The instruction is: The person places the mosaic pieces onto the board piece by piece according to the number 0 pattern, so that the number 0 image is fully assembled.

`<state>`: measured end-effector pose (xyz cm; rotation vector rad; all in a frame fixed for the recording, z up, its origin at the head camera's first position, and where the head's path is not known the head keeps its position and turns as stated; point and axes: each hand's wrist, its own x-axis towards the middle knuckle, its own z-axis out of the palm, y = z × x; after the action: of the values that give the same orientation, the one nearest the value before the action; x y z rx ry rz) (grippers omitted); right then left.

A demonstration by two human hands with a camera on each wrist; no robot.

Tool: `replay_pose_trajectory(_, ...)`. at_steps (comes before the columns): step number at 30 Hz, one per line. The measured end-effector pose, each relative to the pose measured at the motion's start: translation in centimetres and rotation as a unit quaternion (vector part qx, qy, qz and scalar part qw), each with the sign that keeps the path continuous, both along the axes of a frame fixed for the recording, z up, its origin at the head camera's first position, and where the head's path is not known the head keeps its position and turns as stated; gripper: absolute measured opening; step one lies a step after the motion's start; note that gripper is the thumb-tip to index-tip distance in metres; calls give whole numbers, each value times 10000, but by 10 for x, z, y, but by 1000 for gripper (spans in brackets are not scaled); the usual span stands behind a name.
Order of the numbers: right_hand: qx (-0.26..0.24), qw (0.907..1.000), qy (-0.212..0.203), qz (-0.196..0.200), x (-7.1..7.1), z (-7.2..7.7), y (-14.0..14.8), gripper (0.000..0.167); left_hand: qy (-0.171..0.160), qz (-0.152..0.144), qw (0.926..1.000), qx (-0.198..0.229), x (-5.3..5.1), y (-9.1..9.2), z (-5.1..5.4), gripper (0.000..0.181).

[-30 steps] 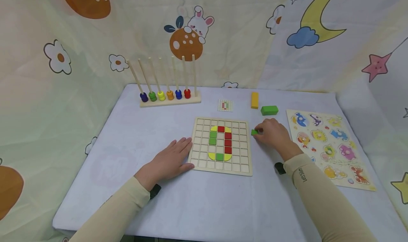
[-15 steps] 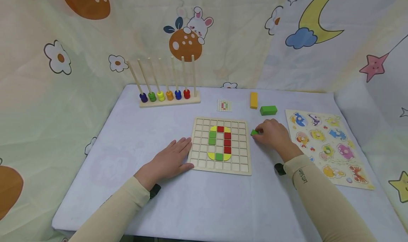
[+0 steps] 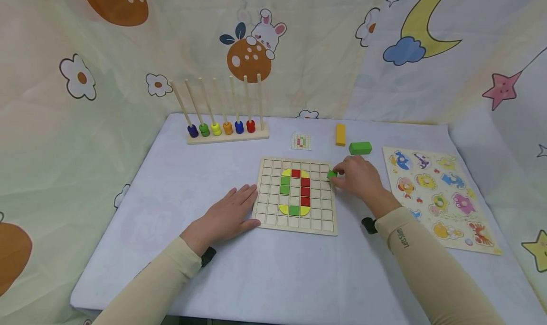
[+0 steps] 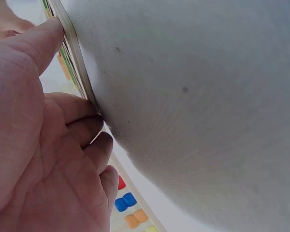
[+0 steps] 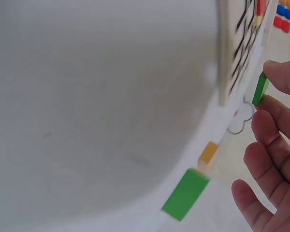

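Note:
A wooden grid board [image 3: 269, 220] lies flat on the table, bearing red, green and yellow tiles laid in a ring. Against its left edge rests my left hand [image 3: 228, 216], fingers extended; in the left wrist view its thumb and fingertips touch the board's side. My right hand [image 3: 359, 180] is at the board's upper right edge. Between thumb and forefinger it pinches a small green square tile [image 5: 261, 89], tilted and held above the surface. The other fingers of that hand are loosely bent in the right wrist view.
Behind the board lies a small pattern card [image 3: 301, 142]. A yellow block [image 3: 340, 135] and a green block [image 3: 361, 148] sit at the back right. An animal puzzle board [image 3: 431, 206] lies right; a peg rack [image 3: 228, 136] with colored beads stands back left.
My right hand has moved left with the green tile, from the table beside the board to its upper right edge. The left hand stays in place.

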<state>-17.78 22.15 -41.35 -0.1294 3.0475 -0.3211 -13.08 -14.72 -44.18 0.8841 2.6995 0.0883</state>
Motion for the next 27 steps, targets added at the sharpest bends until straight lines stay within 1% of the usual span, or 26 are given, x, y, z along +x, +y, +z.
replay_pose_trajectory(4, 36, 9998, 113, 131, 1, 6, -11, 33, -10, 25, 10000, 12, 0, 0, 0, 90)
replay_pose_trajectory(10, -37, 9992, 199, 354, 3, 13, -26, 34, -24, 35, 10000, 0, 0, 0, 1, 91)
replay_pose_trajectory(19, 116, 9964, 369, 751, 7, 17, -54, 33, -38, 35, 10000, -6, 0, 0, 2, 91)
replay_pose_trajectory(27, 132, 9921, 531, 1126, 8, 17, -77, 32, -58, 45, 10000, -1, 0, 1, 3, 91)
